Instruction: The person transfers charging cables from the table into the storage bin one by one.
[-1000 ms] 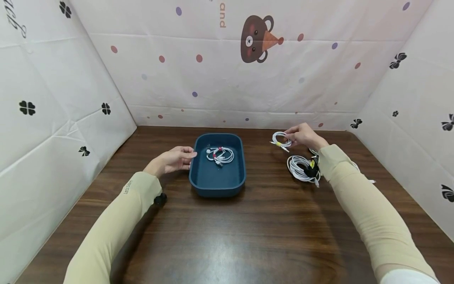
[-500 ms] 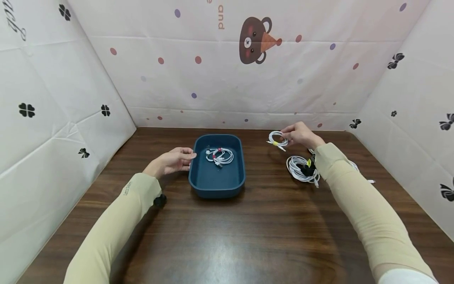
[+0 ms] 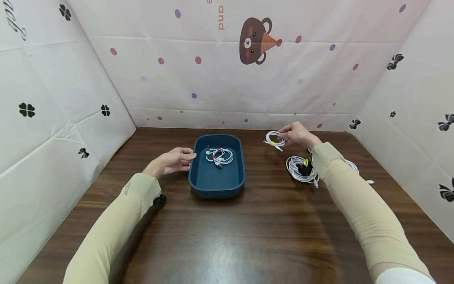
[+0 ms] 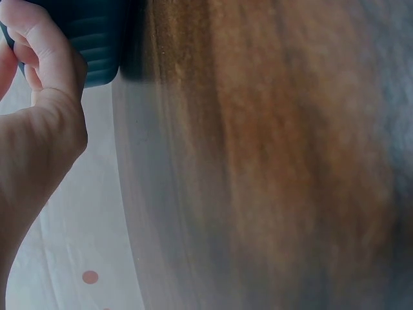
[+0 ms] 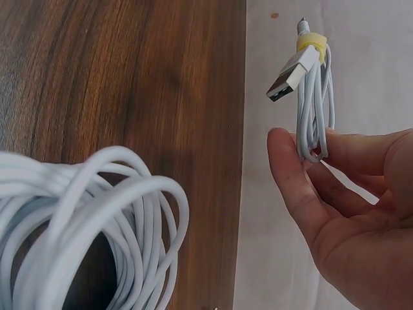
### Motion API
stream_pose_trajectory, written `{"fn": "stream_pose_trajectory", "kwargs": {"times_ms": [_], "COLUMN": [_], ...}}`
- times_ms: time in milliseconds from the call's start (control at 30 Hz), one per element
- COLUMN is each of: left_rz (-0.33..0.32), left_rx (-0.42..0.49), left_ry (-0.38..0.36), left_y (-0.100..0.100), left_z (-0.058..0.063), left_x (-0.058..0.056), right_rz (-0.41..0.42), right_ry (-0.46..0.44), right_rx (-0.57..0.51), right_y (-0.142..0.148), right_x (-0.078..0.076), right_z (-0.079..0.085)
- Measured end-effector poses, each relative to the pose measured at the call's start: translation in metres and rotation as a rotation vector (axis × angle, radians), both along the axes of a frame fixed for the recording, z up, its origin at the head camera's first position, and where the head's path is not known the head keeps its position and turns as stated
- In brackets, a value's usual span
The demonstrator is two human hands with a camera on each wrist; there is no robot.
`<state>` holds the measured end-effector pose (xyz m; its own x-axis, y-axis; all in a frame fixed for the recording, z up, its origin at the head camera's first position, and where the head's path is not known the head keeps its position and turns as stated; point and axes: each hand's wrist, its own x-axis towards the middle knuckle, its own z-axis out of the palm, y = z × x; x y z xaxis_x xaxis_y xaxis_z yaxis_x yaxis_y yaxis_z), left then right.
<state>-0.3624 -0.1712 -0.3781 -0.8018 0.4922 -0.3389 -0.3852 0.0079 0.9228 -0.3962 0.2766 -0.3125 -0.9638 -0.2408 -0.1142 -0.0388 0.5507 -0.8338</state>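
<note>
My right hand (image 3: 298,134) pinches a coiled white USB cable (image 5: 314,103) between thumb and fingers. A yellow tie binds this coil, and its USB plug shows plainly in the right wrist view. The cable hangs above the table, left of a larger white cable coil (image 3: 297,169). At the left side of a dark blue tray (image 3: 217,182), my left hand (image 3: 174,159) grips the rim, thumb on top and fingers against the outer wall. Inside the tray lies a white cable (image 3: 224,156) with red ties.
Another white cable (image 3: 352,166) lies at the right, partly hidden by my right sleeve. A black piece (image 3: 304,169) rests by the larger coil. A patterned white sheet (image 3: 213,86) stands along the wooden table's (image 3: 213,236) back edge.
My right hand has moved slightly left with the yellow-tied USB cable. My left hand and the tray have stayed in place.
</note>
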Motion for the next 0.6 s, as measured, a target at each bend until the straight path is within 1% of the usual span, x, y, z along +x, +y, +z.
{"fn": "stream_pose_trajectory", "kwargs": {"times_ms": [200,367,600], "left_rz": [-0.009,-0.030,-0.032], "left_rx": [0.006,0.018,0.011], "left_ry": [0.009,0.018,0.020], "left_y": [0.000,0.000,0.001], "left_z": [0.001,0.001,0.001], "left_x": [0.000,0.000,0.000], "right_rz": [-0.003,0.000,0.002], "right_ry": [-0.009,-0.009,-0.007], "right_rx": [-0.021,-0.015,-0.001], "right_y": [-0.006,-0.012,-0.017], "right_x": [-0.002,-0.003,-0.005], "right_z": [0.000,0.000,0.000]}}
